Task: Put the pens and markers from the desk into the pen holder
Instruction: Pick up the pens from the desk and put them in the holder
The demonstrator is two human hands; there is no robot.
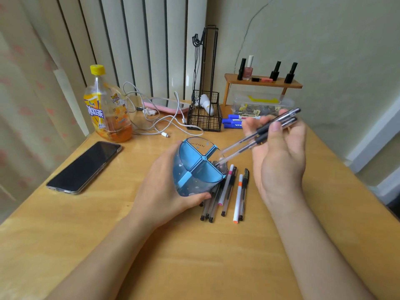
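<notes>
Pinched between my right hand's [279, 156] thumb and fingers are two clear-barrelled pens [255, 138], held side by side so both go in with one movement. I grip them high, at the dark rubber sections, which leaves the long barrels free to slide down; their tips already sit at the mouth of the pen holder [195, 167], in the compartment on its right.

My left hand [171, 187] wraps around the blue holder from the left side, thumb under its near wall, and tips its opening toward the pens. As far as I can judge, that tilt is there so the tips meet an open compartment rather than the cross-shaped divider.

More pens and markers [227, 191] lie on the desk [194, 256] just beside and partly beneath the holder, among them one with pink ends and one with orange ends. Three blue markers [233, 121] lie farther back, by the wire basket [204, 114]. So most of the job is not yet done. The phone [84, 166] and bottle [108, 107] sit well apart, out of my way.
</notes>
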